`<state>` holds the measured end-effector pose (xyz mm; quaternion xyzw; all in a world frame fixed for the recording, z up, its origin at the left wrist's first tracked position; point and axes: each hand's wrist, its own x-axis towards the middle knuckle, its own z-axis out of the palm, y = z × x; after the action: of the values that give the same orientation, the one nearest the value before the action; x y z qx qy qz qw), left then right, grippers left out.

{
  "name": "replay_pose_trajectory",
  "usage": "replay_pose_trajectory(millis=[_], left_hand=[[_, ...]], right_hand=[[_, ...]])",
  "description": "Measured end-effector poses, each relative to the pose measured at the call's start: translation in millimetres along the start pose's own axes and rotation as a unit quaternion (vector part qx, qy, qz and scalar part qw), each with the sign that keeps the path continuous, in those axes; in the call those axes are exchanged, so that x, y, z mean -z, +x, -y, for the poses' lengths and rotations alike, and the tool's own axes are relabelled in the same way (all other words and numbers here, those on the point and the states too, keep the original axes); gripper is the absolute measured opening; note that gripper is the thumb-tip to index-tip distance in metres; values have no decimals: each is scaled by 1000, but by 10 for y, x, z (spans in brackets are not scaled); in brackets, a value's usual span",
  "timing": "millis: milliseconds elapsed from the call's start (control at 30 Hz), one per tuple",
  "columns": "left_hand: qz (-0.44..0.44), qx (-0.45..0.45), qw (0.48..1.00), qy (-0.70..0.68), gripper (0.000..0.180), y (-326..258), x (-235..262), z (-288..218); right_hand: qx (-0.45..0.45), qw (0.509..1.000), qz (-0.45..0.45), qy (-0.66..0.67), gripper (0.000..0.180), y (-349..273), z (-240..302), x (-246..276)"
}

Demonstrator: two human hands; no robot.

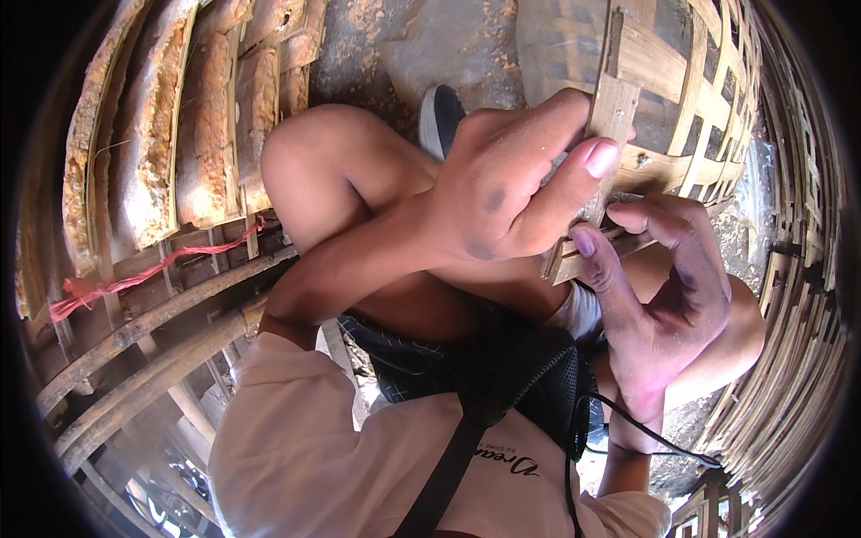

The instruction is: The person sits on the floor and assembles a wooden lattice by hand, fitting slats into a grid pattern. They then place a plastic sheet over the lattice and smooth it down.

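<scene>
Both grips pinch a bamboo strip (610, 117) of the woven basket (691, 81); left hand (511, 184), right hand (664, 296); knee (314, 170) beside.

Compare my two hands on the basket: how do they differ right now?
The left hand lies on top, back up, its thumb pressed on a flat strip of the woven basket. The right hand sits lower, palm partly showing, fingers curled and pinching the basket's lower edge. The left forearm crosses over the knee; the right rises from below. Both are bare and touch the basket.

No pkgs, labels, signs or screens in view
</scene>
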<state>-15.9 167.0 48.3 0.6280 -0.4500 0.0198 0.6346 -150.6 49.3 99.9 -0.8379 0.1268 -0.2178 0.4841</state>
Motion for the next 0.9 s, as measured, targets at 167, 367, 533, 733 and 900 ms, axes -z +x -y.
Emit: replay_pose_trajectory(millis=[167, 367, 533, 733, 900], left_hand=[[-20, -16, 1000, 0, 16, -9, -39, -3], [27, 28, 998, 39, 35, -30, 13, -79], [-18, 1, 1000, 13, 20, -13, -44, -61], [-22, -37, 999, -14, 12, -49, -74, -20], [21, -53, 995, 79, 29, -118, -19, -32]], right_hand=[[10, 999, 15, -51, 18, -41, 103, -3], [27, 996, 30, -79, 12, -51, 162, 0], [36, 994, 37, -97, 9, -51, 110, -66], [10, 995, 49, -84, 14, -116, 56, -127], [42, 991, 37, -121, 14, -150, 22, -149]])
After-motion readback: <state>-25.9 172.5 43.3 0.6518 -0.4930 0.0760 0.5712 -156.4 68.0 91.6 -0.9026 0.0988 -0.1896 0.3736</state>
